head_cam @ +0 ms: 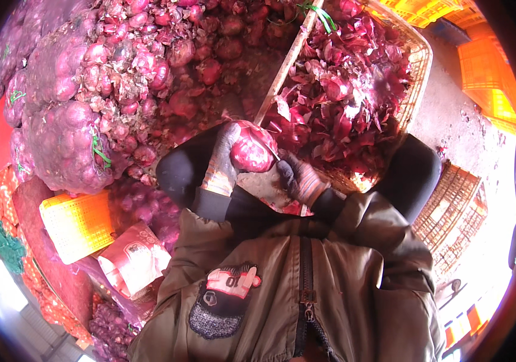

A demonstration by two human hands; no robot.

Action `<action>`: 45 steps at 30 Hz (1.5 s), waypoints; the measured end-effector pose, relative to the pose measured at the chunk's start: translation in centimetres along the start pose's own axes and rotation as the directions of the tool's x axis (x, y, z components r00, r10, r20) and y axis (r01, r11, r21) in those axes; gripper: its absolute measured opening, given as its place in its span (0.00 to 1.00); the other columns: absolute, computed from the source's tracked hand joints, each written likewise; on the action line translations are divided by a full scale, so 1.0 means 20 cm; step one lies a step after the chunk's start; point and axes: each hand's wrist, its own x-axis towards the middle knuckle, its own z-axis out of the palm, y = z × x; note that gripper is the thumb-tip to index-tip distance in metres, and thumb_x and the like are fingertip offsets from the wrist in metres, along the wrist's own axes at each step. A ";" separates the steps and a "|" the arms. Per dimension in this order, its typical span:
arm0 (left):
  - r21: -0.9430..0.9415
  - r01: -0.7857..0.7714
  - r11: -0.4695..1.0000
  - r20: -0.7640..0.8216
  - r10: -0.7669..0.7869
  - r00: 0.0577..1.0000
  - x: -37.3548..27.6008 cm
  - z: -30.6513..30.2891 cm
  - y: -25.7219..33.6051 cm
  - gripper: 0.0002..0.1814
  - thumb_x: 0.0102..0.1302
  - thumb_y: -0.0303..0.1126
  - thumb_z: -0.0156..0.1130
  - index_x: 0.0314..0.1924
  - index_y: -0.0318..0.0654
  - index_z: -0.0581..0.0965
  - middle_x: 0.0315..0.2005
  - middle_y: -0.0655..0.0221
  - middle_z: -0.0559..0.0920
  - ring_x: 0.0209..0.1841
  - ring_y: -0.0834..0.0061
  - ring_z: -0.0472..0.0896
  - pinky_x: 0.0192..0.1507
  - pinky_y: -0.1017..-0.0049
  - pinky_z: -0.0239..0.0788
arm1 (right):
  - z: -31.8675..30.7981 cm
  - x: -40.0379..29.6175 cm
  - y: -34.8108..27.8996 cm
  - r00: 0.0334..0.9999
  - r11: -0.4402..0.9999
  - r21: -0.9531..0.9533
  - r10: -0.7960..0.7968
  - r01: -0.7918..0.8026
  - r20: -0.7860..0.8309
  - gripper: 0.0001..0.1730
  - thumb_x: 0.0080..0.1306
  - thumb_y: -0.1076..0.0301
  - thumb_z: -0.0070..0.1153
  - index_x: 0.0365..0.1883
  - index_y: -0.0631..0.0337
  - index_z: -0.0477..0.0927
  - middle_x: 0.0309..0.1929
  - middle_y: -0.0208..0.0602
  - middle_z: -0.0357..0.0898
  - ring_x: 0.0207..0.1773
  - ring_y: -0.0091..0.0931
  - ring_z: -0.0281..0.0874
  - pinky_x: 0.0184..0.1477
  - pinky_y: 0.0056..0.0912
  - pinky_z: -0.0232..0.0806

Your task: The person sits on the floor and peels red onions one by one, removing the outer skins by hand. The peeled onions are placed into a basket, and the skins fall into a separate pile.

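Observation:
My left hand (224,156), in a dark glove with a striped cuff, grips a large red onion (253,147) from its left side. At the onion's right edge is my right hand (298,177), gloved alike, with its fingers closed on a small knife (270,149). The thin blade lies against the onion's skin; the handle is mostly hidden by the glove. Just beyond my hands, a plastic crate (420,77) holds a heap of loose red onion skins (344,95). A big pile of red onions (181,54) with dry skins spreads to the upper left.
Mesh sacks of onions (65,145) tied with green string stand at the left. Below them are a yellow crate (77,224) and a paper bag (135,258). A brown crate (450,212) lies to the right, with orange crates (488,77) behind on the floor. My bent knees flank my hands.

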 end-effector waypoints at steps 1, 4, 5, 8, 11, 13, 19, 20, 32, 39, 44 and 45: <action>-0.048 0.007 0.999 -0.028 -0.008 1.000 0.00 0.03 0.00 0.22 0.62 0.48 0.59 0.48 0.40 0.74 0.43 0.66 0.78 0.45 0.71 0.78 0.51 0.68 0.71 | 0.03 -0.02 -0.03 0.974 0.788 0.573 0.187 -0.225 0.125 0.17 0.70 0.53 0.46 0.47 0.56 0.72 0.19 0.32 0.69 0.21 0.25 0.69 0.24 0.26 0.64; -0.197 0.075 0.978 -0.011 -0.078 0.997 0.00 0.01 -0.01 0.27 0.63 0.50 0.58 0.53 0.38 0.71 0.46 0.66 0.77 0.49 0.70 0.77 0.53 0.68 0.71 | 0.01 -0.07 -0.17 0.930 0.501 0.785 0.248 -0.364 0.273 0.15 0.71 0.53 0.46 0.44 0.54 0.71 0.19 0.26 0.67 0.19 0.17 0.65 0.23 0.19 0.61; -0.164 0.055 0.985 -0.025 -0.060 0.998 0.01 -0.03 -0.05 0.27 0.63 0.50 0.58 0.53 0.38 0.71 0.47 0.66 0.77 0.49 0.70 0.77 0.53 0.68 0.71 | 0.02 -0.08 -0.19 0.926 0.515 0.782 0.316 -0.350 0.206 0.15 0.70 0.53 0.47 0.44 0.55 0.71 0.18 0.26 0.67 0.19 0.18 0.64 0.22 0.19 0.60; -0.089 -0.011 0.996 0.050 0.015 0.999 0.01 -0.04 -0.07 0.29 0.63 0.50 0.58 0.56 0.37 0.70 0.48 0.64 0.76 0.50 0.70 0.76 0.52 0.68 0.71 | 0.01 -0.06 -0.06 0.981 0.980 0.194 0.009 0.029 -0.195 0.19 0.68 0.52 0.51 0.47 0.58 0.69 0.23 0.32 0.75 0.23 0.27 0.74 0.26 0.28 0.64; 0.110 0.009 0.994 0.025 -0.012 1.000 -0.06 0.02 -0.02 0.32 0.62 0.50 0.60 0.59 0.38 0.67 0.51 0.64 0.74 0.50 0.69 0.76 0.53 0.70 0.70 | -0.05 0.02 0.04 0.971 0.941 -0.328 -0.154 0.087 -0.185 0.31 0.67 0.49 0.52 0.59 0.58 0.61 0.27 0.31 0.76 0.24 0.24 0.73 0.26 0.29 0.65; 0.254 0.037 0.967 -0.038 -0.028 0.999 -0.13 0.01 -0.01 0.35 0.60 0.49 0.63 0.63 0.44 0.63 0.52 0.66 0.73 0.49 0.71 0.77 0.44 0.72 0.74 | -0.10 0.08 -0.03 0.999 0.997 0.073 0.032 -0.033 0.014 0.35 0.65 0.49 0.54 0.65 0.53 0.58 0.26 0.30 0.75 0.21 0.22 0.71 0.24 0.28 0.64; 0.245 0.178 0.953 0.051 -0.196 0.979 -0.24 0.00 0.11 0.36 0.58 0.38 0.67 0.64 0.46 0.62 0.51 0.68 0.75 0.48 0.73 0.78 0.38 0.73 0.76 | -0.08 0.09 -0.03 0.990 0.898 0.426 0.056 -0.107 0.132 0.30 0.66 0.57 0.56 0.65 0.44 0.62 0.29 0.29 0.78 0.20 0.24 0.72 0.22 0.29 0.65; 0.160 0.056 0.986 0.035 -0.062 0.997 -0.16 -0.11 -0.04 0.34 0.56 0.29 0.68 0.62 0.41 0.64 0.48 0.67 0.77 0.49 0.73 0.78 0.46 0.73 0.75 | -0.04 0.09 0.01 0.989 0.980 0.130 -0.148 0.148 -0.007 0.29 0.66 0.59 0.55 0.65 0.44 0.63 0.30 0.28 0.78 0.21 0.24 0.73 0.23 0.29 0.66; -0.190 0.017 0.982 0.120 0.006 0.993 -0.16 0.05 -0.03 0.26 0.56 0.33 0.67 0.53 0.29 0.72 0.47 0.58 0.78 0.50 0.64 0.78 0.57 0.64 0.70 | -0.59 -0.07 -0.04 0.841 0.884 -0.348 0.085 -0.311 -0.534 0.27 0.68 0.57 0.52 0.61 0.61 0.65 0.32 0.43 0.82 0.31 0.28 0.80 0.36 0.33 0.71; -0.329 0.090 0.940 0.183 -0.030 0.983 -0.07 0.29 -0.11 0.31 0.62 0.38 0.62 0.60 0.30 0.65 0.56 0.55 0.72 0.59 0.62 0.72 0.63 0.63 0.64 | -0.26 -0.24 -0.29 0.892 0.870 -0.473 -0.316 0.137 -0.323 0.44 0.64 0.60 0.55 0.71 0.62 0.44 0.24 0.43 0.79 0.24 0.43 0.79 0.27 0.41 0.71; -0.344 0.115 0.932 0.145 -0.068 0.987 -0.10 0.37 -0.12 0.24 0.62 0.35 0.60 0.56 0.32 0.70 0.54 0.60 0.75 0.59 0.65 0.72 0.65 0.63 0.60 | -0.22 -0.09 -0.22 0.911 0.906 -0.420 -0.209 0.043 -0.356 0.36 0.68 0.60 0.49 0.70 0.59 0.51 0.21 0.49 0.75 0.23 0.40 0.77 0.28 0.40 0.69; -0.357 0.109 0.928 0.135 -0.064 0.989 -0.07 0.35 -0.14 0.24 0.62 0.35 0.60 0.56 0.32 0.70 0.53 0.60 0.76 0.58 0.65 0.73 0.65 0.63 0.61 | -0.22 -0.07 -0.18 0.895 0.922 -0.376 -0.237 0.086 -0.378 0.35 0.68 0.59 0.49 0.69 0.59 0.52 0.20 0.47 0.75 0.21 0.41 0.77 0.26 0.42 0.69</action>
